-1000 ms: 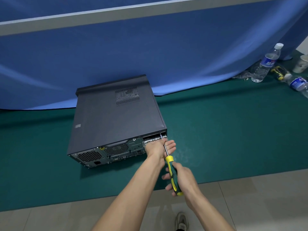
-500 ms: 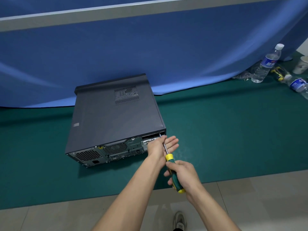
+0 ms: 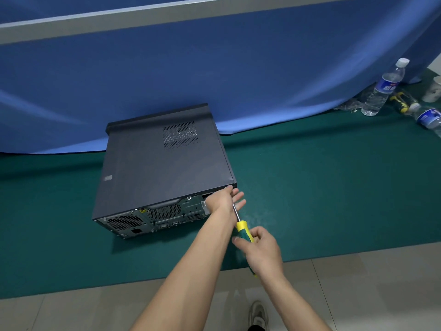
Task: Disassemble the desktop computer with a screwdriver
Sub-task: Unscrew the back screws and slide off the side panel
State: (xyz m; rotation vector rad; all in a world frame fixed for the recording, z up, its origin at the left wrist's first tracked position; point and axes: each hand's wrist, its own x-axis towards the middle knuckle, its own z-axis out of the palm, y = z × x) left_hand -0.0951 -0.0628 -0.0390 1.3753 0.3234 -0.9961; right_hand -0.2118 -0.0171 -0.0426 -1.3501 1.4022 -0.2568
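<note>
A black desktop computer case (image 3: 157, 168) lies flat on a green mat (image 3: 322, 192), its rear panel with vents and ports facing me. My left hand (image 3: 223, 200) rests against the rear panel's right corner, fingers spread, steadying the metal shaft. A screwdriver (image 3: 243, 231) with a yellow and green handle points up at that corner; its tip is hidden behind my left hand. My right hand (image 3: 260, 253) is wrapped around the handle, slightly blurred.
A blue cloth (image 3: 214, 80) hangs behind the case. At the far right stand a water bottle (image 3: 384, 88), a second bottle lying down (image 3: 428, 118), a paper cup (image 3: 434, 90) and a small yellow tool (image 3: 401, 101). Grey floor tiles and my shoe (image 3: 259, 315) lie below the mat.
My right hand has turned on the screwdriver handle and shifted slightly right. My left hand has spread its fingers more at the case corner. The case stays put.
</note>
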